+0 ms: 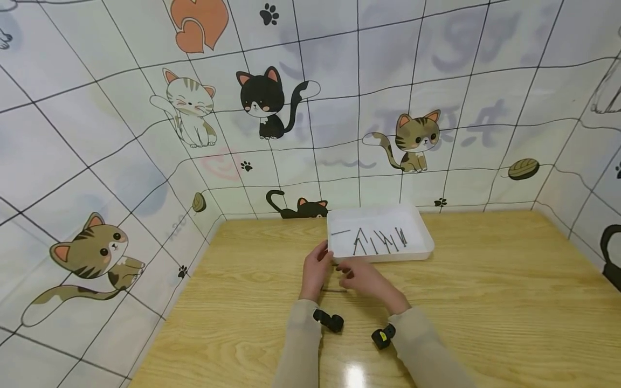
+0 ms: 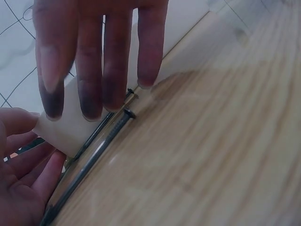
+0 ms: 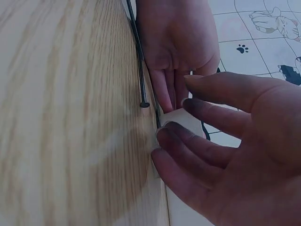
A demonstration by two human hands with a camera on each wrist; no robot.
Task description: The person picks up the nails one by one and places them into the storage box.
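Note:
My left hand (image 1: pixel 315 274) is at the front left corner of a white tray (image 1: pixel 380 258), gripping its wall between thumb and fingers; in the left wrist view this left hand (image 2: pixel 23 165) is at the lower left. My right hand (image 1: pixel 365 277) is just in front of the tray, and its loosely bent fingers (image 3: pixel 188 167) have dark smudged tips and hold nothing visible. A dark nail (image 2: pixel 89 162) lies on the table below the hands. Another nail (image 2: pixel 101 127) lies beside it, closer to the tray and partly behind the right fingertips.
Several dark nails (image 1: pixel 385 240) lie scattered in the tray. The wooden table (image 1: pixel 485 302) meets a wall covering (image 1: pixel 339 118) printed with cats and grid lines. Black wrist cameras (image 1: pixel 383 337) are strapped at the wrists. A black curved object (image 1: pixel 612 258) shows at the right edge.

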